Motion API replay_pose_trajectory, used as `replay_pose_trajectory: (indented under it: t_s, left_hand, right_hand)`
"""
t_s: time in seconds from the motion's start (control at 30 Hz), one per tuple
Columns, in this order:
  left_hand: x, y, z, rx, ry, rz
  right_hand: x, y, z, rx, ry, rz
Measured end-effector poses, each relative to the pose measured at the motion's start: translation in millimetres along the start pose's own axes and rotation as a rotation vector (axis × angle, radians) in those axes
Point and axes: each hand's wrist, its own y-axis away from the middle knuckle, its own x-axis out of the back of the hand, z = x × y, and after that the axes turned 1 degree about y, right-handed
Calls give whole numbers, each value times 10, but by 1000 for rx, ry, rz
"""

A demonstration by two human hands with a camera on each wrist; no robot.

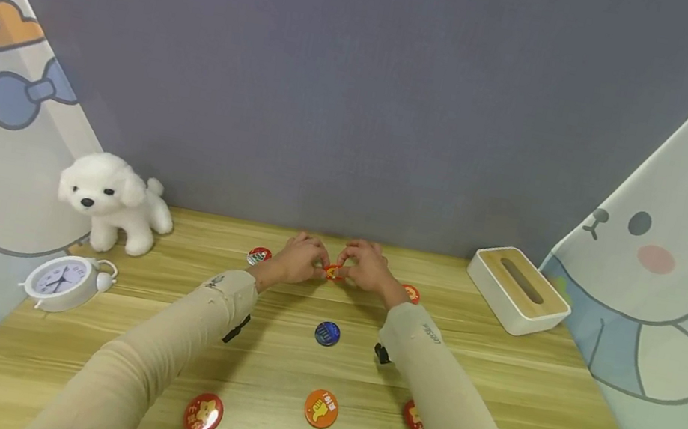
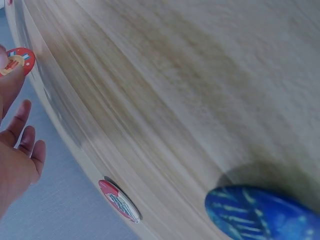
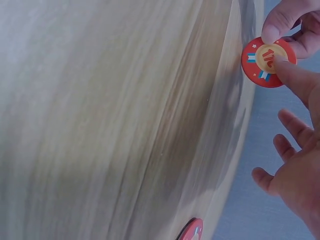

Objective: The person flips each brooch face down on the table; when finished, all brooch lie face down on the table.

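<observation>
Both hands meet near the table's far edge over a round red button badge [image 1: 332,272]. My left hand [image 1: 302,259] pinches it from the left, while my right hand [image 1: 369,268] grips its right side. Seen in the right wrist view, the badge [image 3: 250,68] has a gold centre and blue-white ribbons; the right thumb lies across its face and the other right fingers spread away. Left of the hands lies a red-and-white badge [image 1: 259,256] with a green tree. Another red badge [image 1: 413,293] shows partly behind the right wrist.
Nearer on the wooden table [image 1: 271,362] lie a blue badge [image 1: 327,333], an orange badge [image 1: 321,409] and a red badge [image 1: 203,414]. The right sleeve partly covers another red badge [image 1: 415,418]. A plush dog [image 1: 114,199], alarm clock [image 1: 59,282] and tissue box [image 1: 519,291] stand at the sides.
</observation>
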Motion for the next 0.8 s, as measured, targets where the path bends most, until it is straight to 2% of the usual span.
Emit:
replay_pose_trajectory:
  t_s: [0.37,0.8]
  left_hand:
    - [21,32,23,-23,-11,4]
    - [2,37,20,-49,-3,-4]
  right_hand:
    - [3,41,24,-7,-18,-3]
    - [6,71,61,-14,54,-2]
